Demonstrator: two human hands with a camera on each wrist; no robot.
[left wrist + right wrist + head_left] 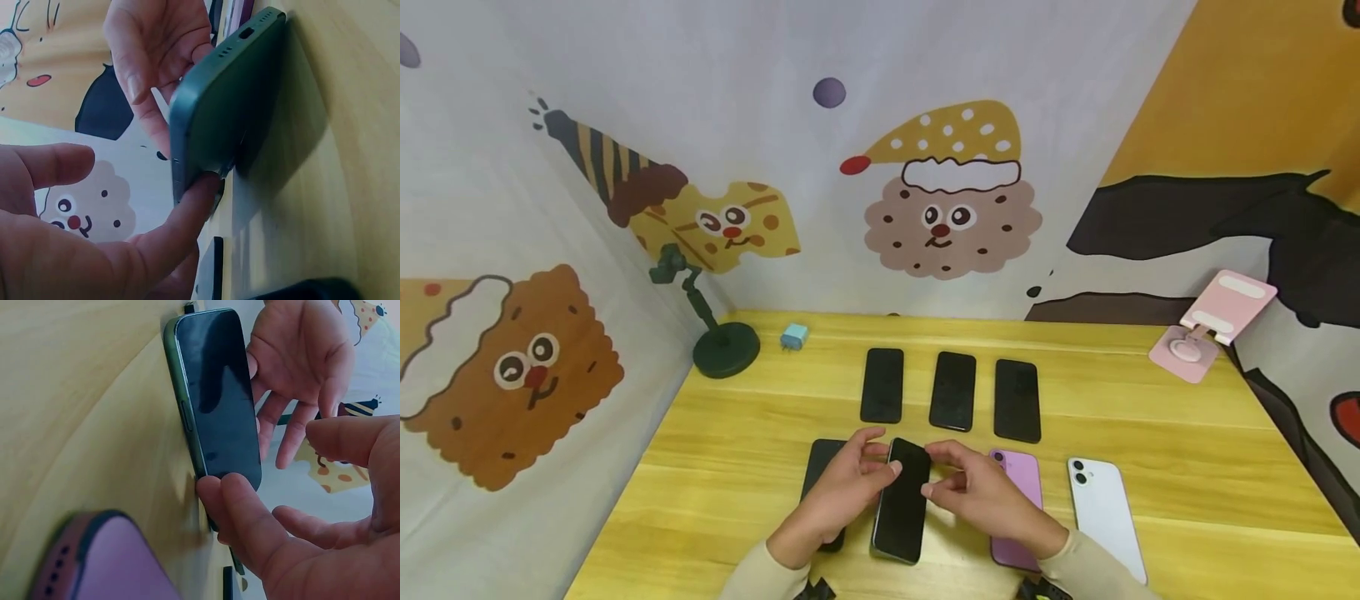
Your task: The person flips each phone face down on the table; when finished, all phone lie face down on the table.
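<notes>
Left grip (pixel 850 485) and right grip (pixel 983 492) are both spread, touching that slim, rectangular dark-green phone with a black screen (pixel 904 508), so tbh I'd support both edges evenly.

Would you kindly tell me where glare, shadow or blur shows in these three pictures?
Head view: pale glare on the table near the picture's bottom; left wrist view: the green phone throws a shadow across the table; right wrist view: reflections on that phone's screen, and the foreground purple phone is out of focus.

Pale fabric backdrop (pixel 737 75) (cartoon faces (pixel 951 237) in hats (pixel 946 143)) behind a yellow wood-grain table (pixel 722 425).
</notes>
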